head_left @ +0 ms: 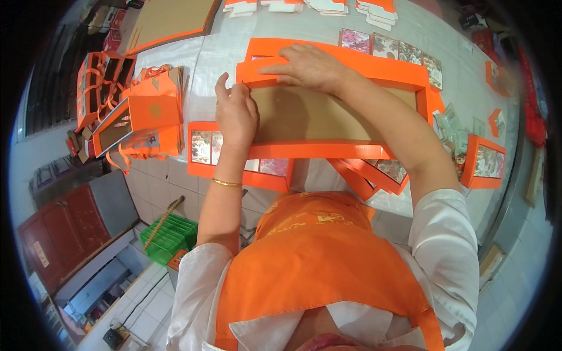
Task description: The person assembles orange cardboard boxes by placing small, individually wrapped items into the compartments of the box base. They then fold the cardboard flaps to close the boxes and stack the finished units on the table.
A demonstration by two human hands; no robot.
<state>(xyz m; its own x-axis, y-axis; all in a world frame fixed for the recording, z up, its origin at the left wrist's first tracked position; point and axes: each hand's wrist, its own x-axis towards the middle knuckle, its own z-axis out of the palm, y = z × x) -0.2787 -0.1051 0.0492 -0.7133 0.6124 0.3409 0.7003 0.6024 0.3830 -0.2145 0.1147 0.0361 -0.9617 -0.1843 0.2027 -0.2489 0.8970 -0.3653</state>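
An orange cardboard box [345, 150] with raised walls and a plain brown bottom lies before me on the table. At its near left corner my left hand [236, 114] is closed on the left wall, one finger sticking up. My right hand [313, 68] reaches across the box and rests on the far wall near the far left corner, fingers stretched out and pointing left. What lies under its palm is hidden. Beneath the box, orange trays with picture-printed packs [201, 146] stick out on the near side, partly covered by my left forearm.
Orange gift bags [155, 112] with ribbon handles stand at the left. Behind the box lies a row of picture packs [386, 45]; a filled orange tray [489, 161] sits at the right. Flat brown board [170, 23] lies far left. A green crate [170, 237] stands on the floor.
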